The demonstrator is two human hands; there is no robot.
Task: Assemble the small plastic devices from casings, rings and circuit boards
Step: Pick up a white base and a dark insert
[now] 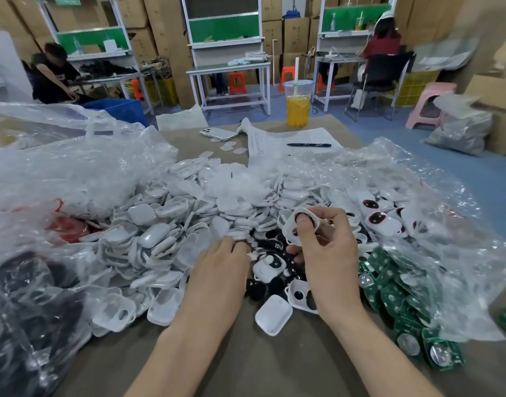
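My right hand [327, 247] holds a white casing [292, 229] tilted up, thumb pressing a dark red ring into its opening. My left hand [221, 269] reaches into the heap of white casings [160, 224], fingertips pinching a small white piece at the heap's edge. Black rings [259, 289] lie scattered between my hands. Green circuit boards [401, 299] with silver coin cells are piled at the right, partly under plastic. Casings fitted with red rings [376, 217] lie at the far right. A plain white casing [273, 313] lies in front of my hands.
Crinkled clear plastic bags [74, 167] flank the heap on both sides. Farther back lie a phone [219, 134], a paper sheet with a pen [308, 145] and a cup of orange drink [297, 106]. Two people sit at workbenches beyond the table.
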